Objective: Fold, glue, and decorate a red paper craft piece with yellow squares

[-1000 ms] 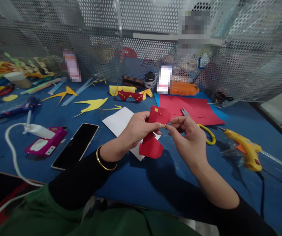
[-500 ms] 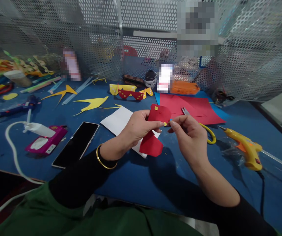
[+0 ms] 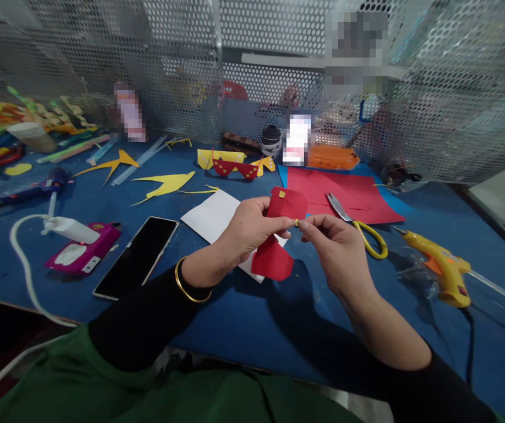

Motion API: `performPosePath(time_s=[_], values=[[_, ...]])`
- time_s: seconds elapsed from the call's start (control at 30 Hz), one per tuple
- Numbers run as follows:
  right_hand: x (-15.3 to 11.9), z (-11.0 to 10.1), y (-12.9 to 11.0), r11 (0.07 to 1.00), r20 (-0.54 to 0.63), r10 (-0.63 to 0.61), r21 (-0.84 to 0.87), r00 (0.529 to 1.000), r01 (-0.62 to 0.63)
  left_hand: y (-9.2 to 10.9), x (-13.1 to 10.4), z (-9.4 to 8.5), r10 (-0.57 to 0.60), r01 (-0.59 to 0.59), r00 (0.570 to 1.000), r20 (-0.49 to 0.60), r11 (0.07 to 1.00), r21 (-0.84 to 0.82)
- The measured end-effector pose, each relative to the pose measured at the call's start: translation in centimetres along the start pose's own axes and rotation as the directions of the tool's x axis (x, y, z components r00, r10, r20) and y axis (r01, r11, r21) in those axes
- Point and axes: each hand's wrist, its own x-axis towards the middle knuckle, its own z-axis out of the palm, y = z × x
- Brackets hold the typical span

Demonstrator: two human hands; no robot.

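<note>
My left hand [image 3: 250,228] is closed around a red paper cutout [image 3: 272,259], held over a folded white sheet [image 3: 212,212]. One yellow paper square [image 3: 282,194] sits on the cutout's upper part. At the left thumb tip, a tiny yellow paper piece [image 3: 297,222] is pinched by my right hand [image 3: 343,247]; whether the left thumb also grips it is hard to tell. Yellow-handled scissors [image 3: 372,239] lie just beyond my right hand. Behind stand red paper glasses [image 3: 235,169] with yellow squares, beside yellow ones [image 3: 206,158].
A yellow glue gun [image 3: 444,264] with its cord lies at right. Red sheets [image 3: 344,188] lie over blue paper behind. To the left are a black-screened phone [image 3: 137,257], a magenta power strip [image 3: 87,249], yellow paper scraps [image 3: 167,185] and a dark blue glue gun [image 3: 36,191].
My right hand has moved slightly left, and its fingertips now meet the small yellow piece at my left thumb. More of the scissors shows. The red cutout has barely moved.
</note>
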Motion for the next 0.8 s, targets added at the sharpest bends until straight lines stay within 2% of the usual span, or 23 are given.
performPosePath(time_s=[0.17, 0.37, 0.47, 0.6, 0.8], values=[[0.0, 0.0, 0.1, 1.000, 0.012, -0.012, 0.015, 1.000, 0.012, -0.1, 0.0, -0.1, -0.001, 0.002, 1.000, 0.030, 1.000, -0.020], [0.3, -1.7, -0.8, 0.984, -0.034, -0.110, -0.148, 0.993, 0.104, 0.2, -0.2, -0.3, -0.057, 0.055, 0.996, 0.071, 0.998, 0.038], [0.4, -2.2, -1.0, 0.952, -0.038, -0.199, -0.245, 0.979, 0.184, 0.2, -0.3, -0.3, -0.043, 0.031, 0.992, 0.119, 0.995, 0.096], [0.4, -1.9, -1.0, 0.901, -0.002, -0.306, -0.323, 0.952, 0.289, 0.2, -0.3, -0.2, -0.041, 0.016, 0.988, 0.152, 0.987, 0.158], [0.2, -1.2, -0.8, 0.896, -0.024, -0.324, -0.330, 0.946, 0.298, 0.1, -0.3, -0.1, -0.032, 0.003, 0.986, 0.164, 0.984, 0.177]])
